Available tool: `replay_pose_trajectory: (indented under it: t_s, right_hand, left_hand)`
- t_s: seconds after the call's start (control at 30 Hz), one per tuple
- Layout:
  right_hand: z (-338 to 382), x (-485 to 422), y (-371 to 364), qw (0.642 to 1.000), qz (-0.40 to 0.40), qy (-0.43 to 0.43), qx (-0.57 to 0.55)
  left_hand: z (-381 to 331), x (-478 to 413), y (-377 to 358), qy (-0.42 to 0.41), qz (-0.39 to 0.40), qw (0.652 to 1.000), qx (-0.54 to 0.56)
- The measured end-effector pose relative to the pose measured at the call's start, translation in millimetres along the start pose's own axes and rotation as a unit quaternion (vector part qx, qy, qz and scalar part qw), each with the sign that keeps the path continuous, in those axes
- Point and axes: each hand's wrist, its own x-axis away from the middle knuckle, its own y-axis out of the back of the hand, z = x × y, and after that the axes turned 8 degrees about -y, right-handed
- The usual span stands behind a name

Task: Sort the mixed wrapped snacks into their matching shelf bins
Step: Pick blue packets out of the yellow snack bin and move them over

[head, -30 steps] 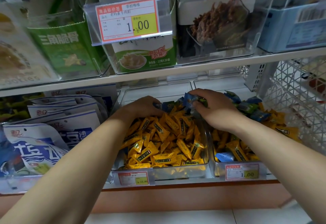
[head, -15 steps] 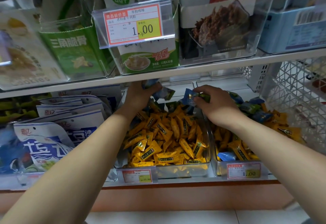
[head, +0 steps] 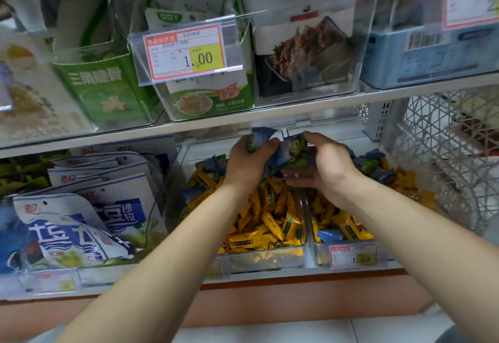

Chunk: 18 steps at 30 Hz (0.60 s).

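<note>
Holding: left hand (head: 248,162) clenched round a bunch of blue snacks (head: 261,137); right hand (head: 328,170) curled over more of the same bunch, thumb underneath
Snack location: the held bunch is raised above the back of the middle bin (head: 270,261), just under the shelf (head: 243,119)
Hidden: how many wrappers each hand has is blurred, cannot tell; fingertips of both hands buried in wrappers
Middle bin: clear hard plastic, rounded corners, heaped with yellow snacks (head: 270,220), a few blue ones at the back left
Right bin (head: 324,253): clear plastic too, yellow and blue mixed, one blue at the front; right forearm covers part of it
Wrappers: glossy crinkly film, small pillow shapes, print too small to read
Price tag (head: 353,256): on the right bin front, reads 1.00; the middle bin's tag is behind the left forearm
Left side: floppy blue-and-white bags (head: 81,216), cut off by the edge
Far right: white lattice basket (head: 445,159), contents blurred
</note>
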Motion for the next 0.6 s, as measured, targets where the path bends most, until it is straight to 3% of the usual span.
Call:
replay_pose_trajectory:
  t_s: [0.2, 0.4, 0.5, 0.6]
  right_hand:
    - [14, -1, 30, 0.999, 0.002, 0.028, -0.023]
    - [26, -15, 78, 0.99, -0.101, 0.09, -0.024]
    - [29, -26, 96, 0.97, -0.167, 0.111, 0.138]
    - [31, -31, 107, 0.901, -0.192, 0.131, 0.365]
  left_hand:
    - [-11, -6, -45, -0.016, 0.037, 0.997, -0.07]
    - [-13, -32, -93, -0.022, 0.144, 0.969, -0.201]
    - [-11, -46, -104, -0.036, 0.208, 0.936, -0.282]
    - [-11, -52, -94, -0.079, 0.248, 0.907, -0.331]
